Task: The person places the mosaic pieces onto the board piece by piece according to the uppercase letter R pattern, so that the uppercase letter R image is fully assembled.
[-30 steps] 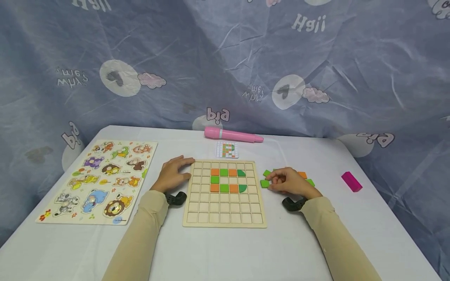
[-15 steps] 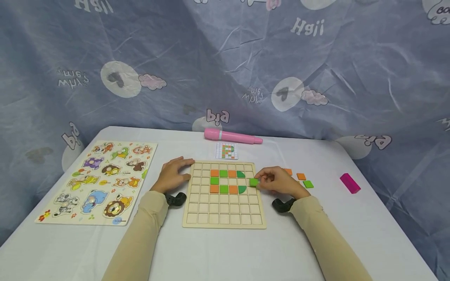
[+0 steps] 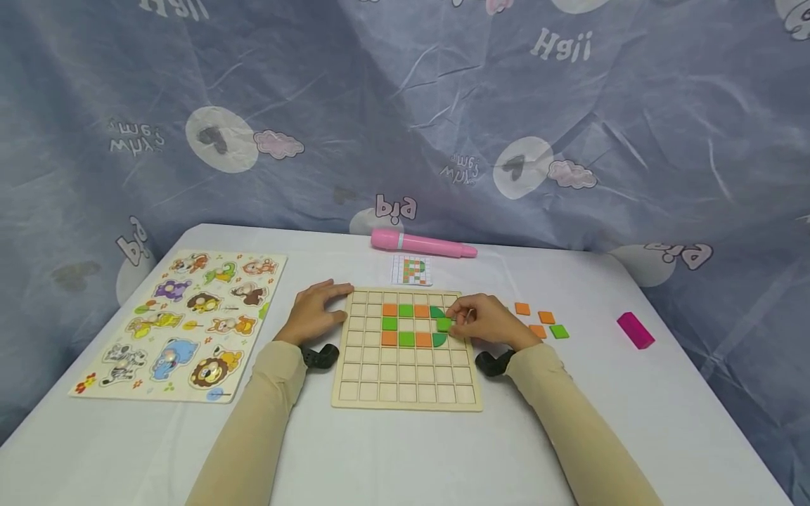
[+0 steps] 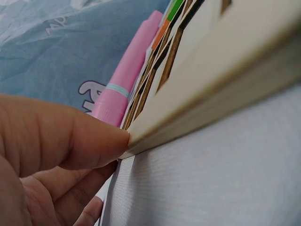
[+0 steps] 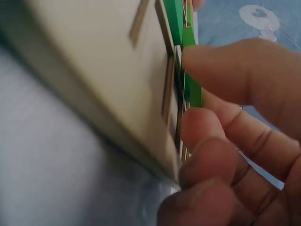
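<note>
My right hand (image 3: 490, 320) pinches a green square tile (image 3: 444, 325) over the right part of the wooden grid board (image 3: 405, 408). In the right wrist view the same green tile (image 5: 195, 92) stands between thumb and fingers, close to the board's surface. Orange and green squares (image 3: 406, 339) form two rows in the grid, each ending at the right in a dark green rounded piece (image 3: 439, 340); one more green square (image 3: 389, 324) joins them at the left. My left hand (image 3: 314, 313) rests against the board's left edge, its thumb (image 4: 96, 141) touching the rim.
Several loose tiles, among them an orange square (image 3: 546, 318) and a green one (image 3: 559, 331), lie right of the board. Behind it are a pattern card (image 3: 413, 270) and a pink microphone-shaped stick (image 3: 424, 244). An animal puzzle (image 3: 180, 327) lies left, a magenta block (image 3: 635, 330) far right.
The right hand has picked up a green square from the loose tiles and carried it left, over the board, to between the two rounded pieces. The left hand stays at the board's edge.
</note>
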A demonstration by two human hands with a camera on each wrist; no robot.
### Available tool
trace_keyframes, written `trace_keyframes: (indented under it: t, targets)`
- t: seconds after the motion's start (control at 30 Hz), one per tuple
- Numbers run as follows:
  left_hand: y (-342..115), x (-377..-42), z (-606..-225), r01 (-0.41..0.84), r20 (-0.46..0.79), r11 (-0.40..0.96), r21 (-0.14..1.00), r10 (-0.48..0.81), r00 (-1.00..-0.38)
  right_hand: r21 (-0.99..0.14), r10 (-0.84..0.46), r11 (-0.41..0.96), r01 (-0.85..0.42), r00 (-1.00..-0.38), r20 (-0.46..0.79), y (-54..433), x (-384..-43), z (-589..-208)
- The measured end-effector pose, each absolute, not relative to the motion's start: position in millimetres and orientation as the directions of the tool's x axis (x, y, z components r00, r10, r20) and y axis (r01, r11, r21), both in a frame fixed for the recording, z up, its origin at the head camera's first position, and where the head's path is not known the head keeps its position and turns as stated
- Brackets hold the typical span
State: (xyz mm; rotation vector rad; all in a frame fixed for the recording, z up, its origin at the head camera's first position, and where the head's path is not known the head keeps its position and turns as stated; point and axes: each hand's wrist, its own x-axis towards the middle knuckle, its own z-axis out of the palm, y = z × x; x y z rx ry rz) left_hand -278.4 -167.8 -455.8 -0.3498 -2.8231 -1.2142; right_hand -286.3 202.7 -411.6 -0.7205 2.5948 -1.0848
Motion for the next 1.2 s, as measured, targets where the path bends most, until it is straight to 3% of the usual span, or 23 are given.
trace_keyframes:
  t: [0.5, 1.2]
  targets:
    - [-167.9, -277.4, -455.9, 0.227, 0.136, 0.662, 0.714, 0.187, -0.973, -0.711, -0.563, 0.590, -0.382, -0.826, -0.023, 192.0, -287.1, -409.6]
    - [-166.5, -275.6, -452.5, 0.237, 0.143, 0.661, 0.712, 0.193, -0.971, -0.765, -0.578, 0.561, -0.317, -0.811, -0.089, 191.7, -290.2, -408.7]
